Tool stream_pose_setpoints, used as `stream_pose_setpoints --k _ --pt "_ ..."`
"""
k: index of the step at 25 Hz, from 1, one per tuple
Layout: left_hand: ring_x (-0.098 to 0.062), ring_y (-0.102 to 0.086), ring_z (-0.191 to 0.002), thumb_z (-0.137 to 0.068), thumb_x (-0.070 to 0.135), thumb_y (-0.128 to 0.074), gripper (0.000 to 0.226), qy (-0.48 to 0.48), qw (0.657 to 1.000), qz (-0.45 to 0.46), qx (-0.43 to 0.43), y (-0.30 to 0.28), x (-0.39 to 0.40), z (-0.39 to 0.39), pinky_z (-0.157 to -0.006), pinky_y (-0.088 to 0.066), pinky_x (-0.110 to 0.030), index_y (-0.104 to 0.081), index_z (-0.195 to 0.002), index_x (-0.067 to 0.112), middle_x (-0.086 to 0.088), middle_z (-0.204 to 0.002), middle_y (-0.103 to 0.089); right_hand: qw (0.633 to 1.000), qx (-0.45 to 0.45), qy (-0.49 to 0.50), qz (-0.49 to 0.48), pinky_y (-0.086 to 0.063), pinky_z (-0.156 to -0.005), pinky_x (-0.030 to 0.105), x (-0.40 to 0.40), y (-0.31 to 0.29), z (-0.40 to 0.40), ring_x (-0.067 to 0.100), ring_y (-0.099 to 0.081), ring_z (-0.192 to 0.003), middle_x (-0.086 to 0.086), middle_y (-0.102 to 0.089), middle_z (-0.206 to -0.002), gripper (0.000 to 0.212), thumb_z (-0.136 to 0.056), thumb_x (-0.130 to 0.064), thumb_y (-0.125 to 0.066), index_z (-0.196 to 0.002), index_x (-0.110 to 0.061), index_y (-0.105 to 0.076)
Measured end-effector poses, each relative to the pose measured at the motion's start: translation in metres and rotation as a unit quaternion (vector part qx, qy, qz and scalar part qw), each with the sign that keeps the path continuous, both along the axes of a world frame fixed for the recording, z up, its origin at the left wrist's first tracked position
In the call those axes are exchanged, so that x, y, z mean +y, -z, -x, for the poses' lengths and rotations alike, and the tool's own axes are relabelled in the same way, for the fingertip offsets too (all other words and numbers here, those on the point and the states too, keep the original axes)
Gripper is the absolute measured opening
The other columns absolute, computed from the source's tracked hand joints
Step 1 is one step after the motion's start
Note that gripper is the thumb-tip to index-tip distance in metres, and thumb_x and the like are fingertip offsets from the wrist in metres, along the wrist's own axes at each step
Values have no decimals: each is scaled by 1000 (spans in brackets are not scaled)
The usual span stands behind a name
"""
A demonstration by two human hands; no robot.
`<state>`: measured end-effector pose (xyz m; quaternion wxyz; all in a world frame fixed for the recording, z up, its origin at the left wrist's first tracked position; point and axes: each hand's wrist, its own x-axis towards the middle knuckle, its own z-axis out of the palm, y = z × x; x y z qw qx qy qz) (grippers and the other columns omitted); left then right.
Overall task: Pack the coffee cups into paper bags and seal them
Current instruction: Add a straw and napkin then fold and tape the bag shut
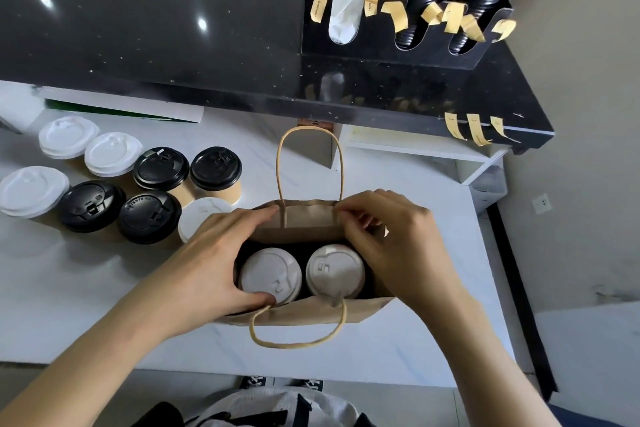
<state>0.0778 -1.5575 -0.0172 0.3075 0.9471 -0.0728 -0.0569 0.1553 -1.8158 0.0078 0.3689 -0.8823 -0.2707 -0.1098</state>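
A brown paper bag [311, 314] with twisted paper handles stands open on the white counter, right in front of me. Inside it stand two coffee cups with white lids, one on the left [270, 276] and one on the right [335, 270]. My left hand [211, 258] grips the bag's left side, fingers on the far rim and thumb at the near rim. My right hand [394, 239] pinches the bag's far rim at the right end. Left of the bag stand several more cups, some with white lids [110, 153], some with black lids [149, 217].
A black raised counter [173, 45] runs across the back. On it at the right stands a black organiser [401, 45] with stacked black lids and several tan tape strips [453, 19]. More tape strips [476, 130] hang from the counter's edge. The white counter [433, 288] ends near me.
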Motion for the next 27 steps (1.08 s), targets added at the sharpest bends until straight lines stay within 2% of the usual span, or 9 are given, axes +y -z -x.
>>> stream_pose_setpoints --k 3,6,9,12,15,17,19,24,27 --pt "8 -32 -135 -59 52 -91 109 -4 1000 5 1 0 -1 1 -106 -38 -26 -27 -147 57 42 -138 -38 990 17 100 -93 -47 -71 15 -21 -2 -5 11 -63 -76 -9 -70 -81 11 -89 -6 -73 -93 -16 -76" --pt "5 -35 -134 -59 57 -90 107 -9 1000 9 -4 1 -2 1 -106 -38 -29 -30 -147 56 39 -137 -41 976 55 178 -109 -49 -71 16 -41 19 -19 10 -65 -75 -9 -71 -80 11 -90 -6 -72 -90 -17 -75" --pt "6 -37 -133 -59 58 -90 104 -14 1000 16 -11 1 -2 2 -106 -38 -27 -34 -146 54 40 -137 -42 964 104 233 -74 -50 -69 18 -56 63 -32 5 -64 -75 -10 -69 -80 15 -89 -7 -70 -88 -21 -73" --pt "4 -39 -134 -59 61 -88 102 -12 1000 15 -14 0 -2 2 -107 -37 -29 -37 -146 51 39 -139 -44 958 148 245 -10 -55 -75 33 -64 113 -38 9 -64 -77 -5 -67 -87 15 -87 -9 -70 -97 -21 -74" --pt "3 -39 -135 -59 65 -84 99 -11 1000 19 -18 0 -2 2 -109 -37 -29 -39 -146 49 37 -141 -44 948 195 238 81 -49 -84 35 -63 146 -36 24 -63 -100 0 -68 -106 25 -86 -22 -75 -111 -20 -71" --pt "3 -38 -136 -60 66 -83 99 -10 1000 18 -18 0 -2 2 -109 -37 -30 -38 -147 50 36 -142 -44 934 215 229 170 -43 -92 37 -62 160 -33 28 -56 -113 0 -64 -120 42 -85 -37 -75 -122 -21 -65" --pt "3 -38 -137 -60 67 -82 100 -11 1000 21 -16 0 -2 2 -110 -37 -30 -37 -147 50 35 -142 -44 923 211 221 233 -40 -95 39 -60 169 -29 30 -53 -119 1 -61 -128 50 -86 -46 -72 -128 -22 -61" --pt "3 -38 -138 -60 76 -77 100 -6 1000 21 -19 0 -1 2 -108 -37 -29 -36 -148 52 36 -143 -43 930 181 232 219 -38 -95 38 -60 176 -28 31 -56 -116 -1 -66 -129 29 -95 -25 -58 -122 -22 -69" --pt "5 -37 -137 -61 69 -81 98 -9 1000 22 -20 0 -1 1 -108 -37 -28 -37 -147 51 36 -142 -44 933 156 260 192 -39 -85 41 -65 174 -33 34 -59 -100 6 -70 -109 22 -100 -21 -52 -104 -15 -73"
